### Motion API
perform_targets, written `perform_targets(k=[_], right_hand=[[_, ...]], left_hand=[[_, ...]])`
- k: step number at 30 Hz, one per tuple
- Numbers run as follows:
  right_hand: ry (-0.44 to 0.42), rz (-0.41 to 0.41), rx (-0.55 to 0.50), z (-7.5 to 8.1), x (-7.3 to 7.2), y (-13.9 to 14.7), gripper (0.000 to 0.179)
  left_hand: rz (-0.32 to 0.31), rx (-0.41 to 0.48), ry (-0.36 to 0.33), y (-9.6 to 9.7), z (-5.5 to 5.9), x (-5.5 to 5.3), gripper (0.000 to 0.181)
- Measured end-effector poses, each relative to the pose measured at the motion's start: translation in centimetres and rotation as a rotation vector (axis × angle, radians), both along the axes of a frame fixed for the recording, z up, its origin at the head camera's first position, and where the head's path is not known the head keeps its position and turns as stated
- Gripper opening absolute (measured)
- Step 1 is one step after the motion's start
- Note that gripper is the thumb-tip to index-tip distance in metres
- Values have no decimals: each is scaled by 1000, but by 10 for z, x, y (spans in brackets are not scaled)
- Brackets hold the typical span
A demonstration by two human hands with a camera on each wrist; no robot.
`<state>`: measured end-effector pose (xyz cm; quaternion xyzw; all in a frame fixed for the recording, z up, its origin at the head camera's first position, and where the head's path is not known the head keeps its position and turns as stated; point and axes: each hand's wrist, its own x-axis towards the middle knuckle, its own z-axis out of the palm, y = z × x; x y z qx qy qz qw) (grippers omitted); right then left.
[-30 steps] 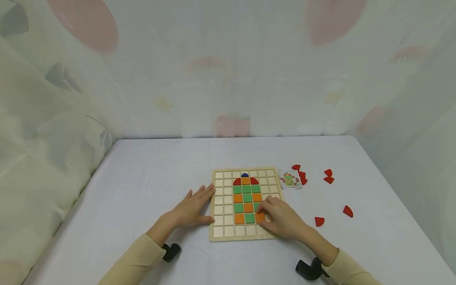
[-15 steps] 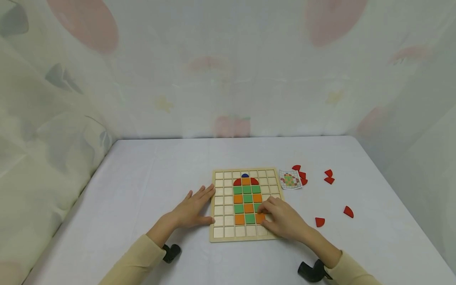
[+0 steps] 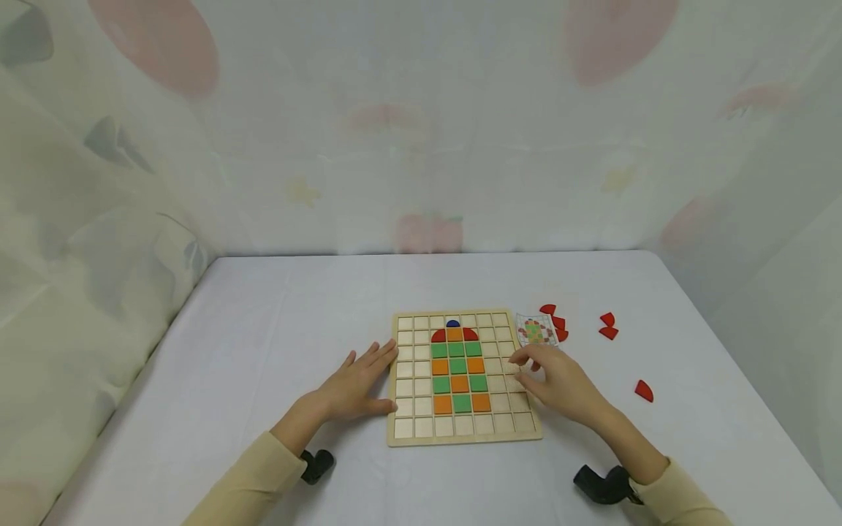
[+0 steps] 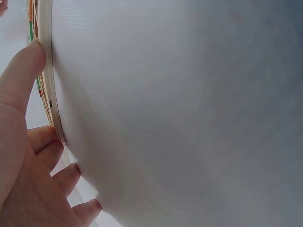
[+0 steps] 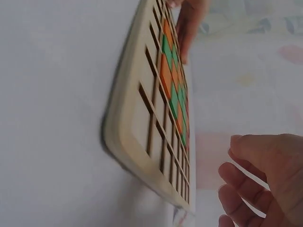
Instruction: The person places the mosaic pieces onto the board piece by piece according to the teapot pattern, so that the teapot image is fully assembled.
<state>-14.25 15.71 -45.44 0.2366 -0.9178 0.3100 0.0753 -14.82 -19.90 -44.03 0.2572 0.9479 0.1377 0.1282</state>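
Note:
A wooden grid board [image 3: 423,427] lies flat on the table. Its middle columns carry orange, green and red pieces, with a dark blue piece [image 3: 452,323] at the top. My left hand [image 3: 351,387] rests along the board's left edge, fingers straight and spread; its thumb [image 4: 28,71] touches that edge in the left wrist view. Over the board's right edge is my right hand [image 3: 559,383], its fingers loosely bent and apart from the thumb. The right wrist view shows nothing between those fingers [image 5: 241,184].
Right of the board lies a small pattern card [image 3: 536,330], partly behind the right hand. Several red quarter-round pieces lie around it, including a pair [image 3: 608,326] and a lone red piece [image 3: 644,391]. White cloth [image 3: 421,146] hangs behind the table.
My right hand has left the orange square at the lower right of the pattern and moved right. Its forearm now covers one red piece. The left hand stays put.

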Motion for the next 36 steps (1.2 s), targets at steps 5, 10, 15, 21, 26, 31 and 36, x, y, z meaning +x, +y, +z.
perform_targets(k=[5,10,15,21,26,31,36], right_hand=[[61,-63,-2,3,-12,24,26],[74,-126,7,3,-22,48,27],[32,-163,34,1,-33,65,25],[-32,-155,87,-4,-46,77,28],[-92,-133,103,-10,-54,81,27],[-119,-130,110,-15,-58,82,26],[-121,-124,126,-18,-63,83,27]], left_hand=[[-3,2,1,0,0,-1,89],[-4,3,-1,0,-1,-1,89],[-3,1,-4,0,0,-2,89],[-2,4,-7,0,0,-1,89],[2,7,-10,0,-1,-1,89],[7,12,-9,0,-2,0,89],[10,12,-9,0,-1,0,88]])
